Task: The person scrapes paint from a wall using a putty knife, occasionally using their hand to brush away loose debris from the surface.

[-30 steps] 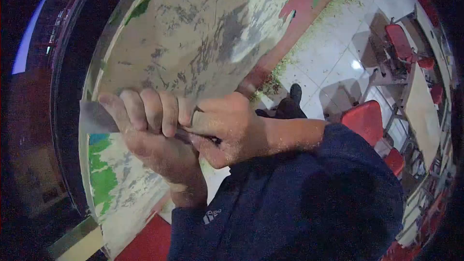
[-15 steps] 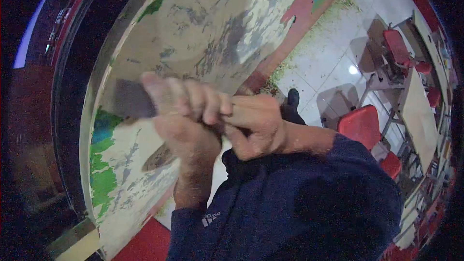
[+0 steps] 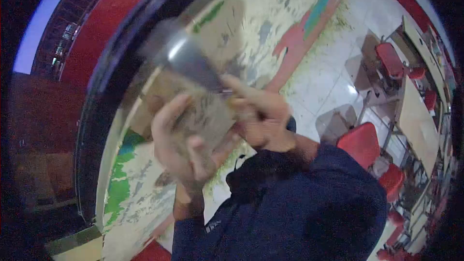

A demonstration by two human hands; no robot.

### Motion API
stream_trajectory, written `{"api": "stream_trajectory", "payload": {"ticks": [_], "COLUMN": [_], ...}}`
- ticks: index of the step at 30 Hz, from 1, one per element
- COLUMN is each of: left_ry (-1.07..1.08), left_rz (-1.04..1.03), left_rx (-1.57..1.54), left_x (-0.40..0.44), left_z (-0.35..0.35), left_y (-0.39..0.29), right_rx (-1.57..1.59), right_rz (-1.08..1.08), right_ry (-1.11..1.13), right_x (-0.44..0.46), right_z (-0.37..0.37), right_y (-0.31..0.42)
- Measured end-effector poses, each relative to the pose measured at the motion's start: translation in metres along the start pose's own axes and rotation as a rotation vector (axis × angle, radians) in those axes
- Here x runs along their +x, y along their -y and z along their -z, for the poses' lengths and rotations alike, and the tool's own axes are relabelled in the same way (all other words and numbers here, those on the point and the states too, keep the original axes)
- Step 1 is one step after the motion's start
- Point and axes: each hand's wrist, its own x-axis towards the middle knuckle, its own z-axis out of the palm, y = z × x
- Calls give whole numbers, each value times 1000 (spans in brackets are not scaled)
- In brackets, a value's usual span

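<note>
**Hands parted, with the blade held in the right hand.**

At left, the left hand (image 3: 186, 145) is open, its fingers spread and loosely curled, before a cream-painted surface (image 3: 266, 7) with grey scuffs and green, teal and pink patches. In the earlier frame both hands met on the tool; now the left is apart from it. The tool, a broad, flat, dark metal blade (image 3: 193, 63), blurred, slants up and left from the right hand (image 3: 266, 121), whose fingers are closed around its base. On the navy-blue fabric sweatshirt (image 3: 299, 203), the white logo (image 3: 212, 225), legible earlier as "adidas", is now blurred and partly hidden. Farther right lie a white tiled floor (image 3: 333, 87) with yellow-green flakes, red chairs (image 3: 360, 145) and a pale tabletop (image 3: 418, 121).
</note>
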Motion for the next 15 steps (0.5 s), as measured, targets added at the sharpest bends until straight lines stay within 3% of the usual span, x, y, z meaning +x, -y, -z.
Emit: {"api": "stream_trajectory", "payload": {"ticks": [2, 5, 9, 11, 12, 15], "left_ry": [-129, -221, 158, 370, 346, -84], "left_rz": [-339, -187, -257, -335, -334, -196], "left_rx": [536, 745, 442, 206, 206, 574], "left_x": [-3, 17, 28, 32, 33, 40], "left_z": [19, 5, -34, -44, -46, -45], "left_y": [-5, 1, -7, -16, -15, -17], "right_rx": [-48, -199, -41, 53, 98, 150], "right_rz": [-75, -247, -460, -414, -397, -218], "right_ry": [-243, -346, -479, -565, -611, -686], "right_x": [-7, -15, -23, -14, -11, 8], "right_z": [22, 75, 113, 120, 126, 157], "right_y": [-5, -15, -23, -23, -23, -33]}}
